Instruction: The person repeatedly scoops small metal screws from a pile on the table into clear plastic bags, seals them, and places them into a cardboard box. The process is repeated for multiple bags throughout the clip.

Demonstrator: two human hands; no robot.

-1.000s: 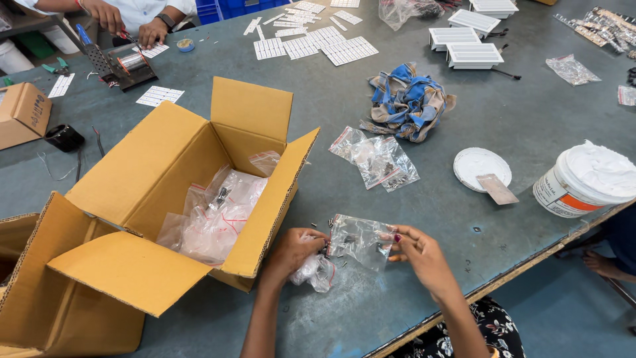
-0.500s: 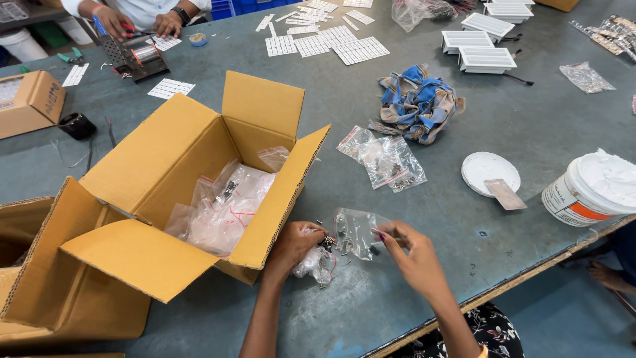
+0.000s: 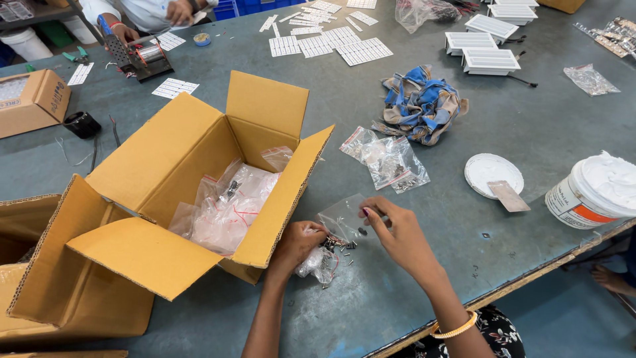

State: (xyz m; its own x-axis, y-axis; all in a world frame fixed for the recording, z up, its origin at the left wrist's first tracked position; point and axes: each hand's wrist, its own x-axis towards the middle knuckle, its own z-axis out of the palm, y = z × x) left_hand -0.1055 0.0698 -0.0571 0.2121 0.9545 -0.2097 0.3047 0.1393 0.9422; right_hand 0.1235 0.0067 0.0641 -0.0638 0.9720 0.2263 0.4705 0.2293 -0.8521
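- Two bare hands work at the near edge of a grey-green table (image 3: 411, 292); between them they hold a small clear plastic bag (image 3: 341, 217).
- The right hand (image 3: 396, 233) pinches the upper right corner of the bag, thumb and forefinger closed on the film.
- The left hand (image 3: 296, 244) is curled shut on the lower left part of the bag; its fingertips are turned under and mostly hidden.
- Directly under the grip, small dark screws (image 3: 339, 245) lie scattered on the table, and a crumpled clear bag (image 3: 317, 264) lies against the left hand.
- Just left of the grip stands an open cardboard box (image 3: 199, 146), its near flap touching the left wrist; inside lie clear bags with red seal lines (image 3: 228, 209).
- Beyond the grip, near it, lies a loose pile of filled clear bags (image 3: 387, 159); farther on, a bundled blue and tan cloth (image 3: 421, 103).
- To the right of the grip, well apart, are a white round lid (image 3: 493, 174) with a flat card on it and a white tub (image 3: 596, 192) at the table edge.
- At the far end, another person's hands (image 3: 179, 12) work at a small black fixture (image 3: 139, 56).
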